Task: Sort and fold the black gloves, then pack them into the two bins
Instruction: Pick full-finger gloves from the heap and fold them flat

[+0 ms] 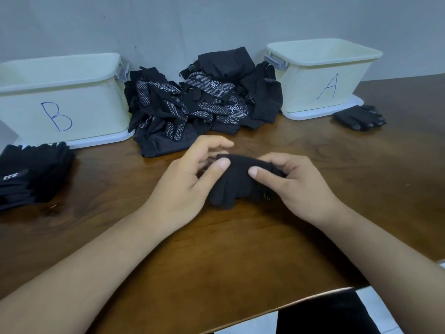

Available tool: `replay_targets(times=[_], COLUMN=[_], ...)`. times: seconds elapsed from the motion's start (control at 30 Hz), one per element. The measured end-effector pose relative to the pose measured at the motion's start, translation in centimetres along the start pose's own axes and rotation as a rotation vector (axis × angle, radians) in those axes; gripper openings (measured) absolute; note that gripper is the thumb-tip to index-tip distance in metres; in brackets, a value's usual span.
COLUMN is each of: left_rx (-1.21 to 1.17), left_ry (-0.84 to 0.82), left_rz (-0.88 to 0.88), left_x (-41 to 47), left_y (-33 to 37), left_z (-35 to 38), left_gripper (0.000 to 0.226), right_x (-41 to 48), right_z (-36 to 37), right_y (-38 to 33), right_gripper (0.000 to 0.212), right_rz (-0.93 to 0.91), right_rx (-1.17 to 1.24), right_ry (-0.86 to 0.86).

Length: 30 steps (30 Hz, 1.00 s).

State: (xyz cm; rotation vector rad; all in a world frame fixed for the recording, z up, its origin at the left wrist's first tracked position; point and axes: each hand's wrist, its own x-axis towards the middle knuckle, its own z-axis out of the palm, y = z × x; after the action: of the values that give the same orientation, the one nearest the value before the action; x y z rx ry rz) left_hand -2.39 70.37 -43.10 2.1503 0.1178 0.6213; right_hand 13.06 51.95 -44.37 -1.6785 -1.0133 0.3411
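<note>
The fingers [277, 160] of the right hand [297, 189] curl over the far edge of a black glove [234, 186], with the thumb pinching it from the near side. The left hand [187, 182] pinches the other end. The glove is at the middle of the worktop [216, 251], in front of a loose glove pile [204, 102] lying between bin B [60, 92] and bin A [313, 78].

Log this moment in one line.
left hand: pinches glove | right hand: pinches glove | pile: between bin B, bin A
</note>
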Motion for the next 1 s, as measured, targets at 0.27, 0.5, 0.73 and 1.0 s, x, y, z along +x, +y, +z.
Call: replay_targets(times=[0.27,0.5,0.73,1.0], left_rx=[-0.108,-0.190,-0.245,-0.230], left_ry=[-0.241,-0.101,-0.018,0.014], left_rz=[-0.131,-0.170,-0.200,-0.153], left_x=[0.1,1.2,5.8,14.8], left_y=[0.5,0.4,0.7,1.3], left_z=[0.0,1.3,7.3,16.2], left_gripper=[0.025,0.035,0.046,0.050], right_x=[0.6,1.9,4.9,8.8], right_z=[-0.5,-2.9,-8.2,-17.1], right_y=[-0.1,1.7,4.0,7.8], right_gripper=[0.014,0.024,0.026,0.022], right_rz=[0.163,0.123,0.115,0.058], right_rx=[0.325,0.486,0.501,0.432], right_ry=[0.022,-0.107,-0.040,0.135])
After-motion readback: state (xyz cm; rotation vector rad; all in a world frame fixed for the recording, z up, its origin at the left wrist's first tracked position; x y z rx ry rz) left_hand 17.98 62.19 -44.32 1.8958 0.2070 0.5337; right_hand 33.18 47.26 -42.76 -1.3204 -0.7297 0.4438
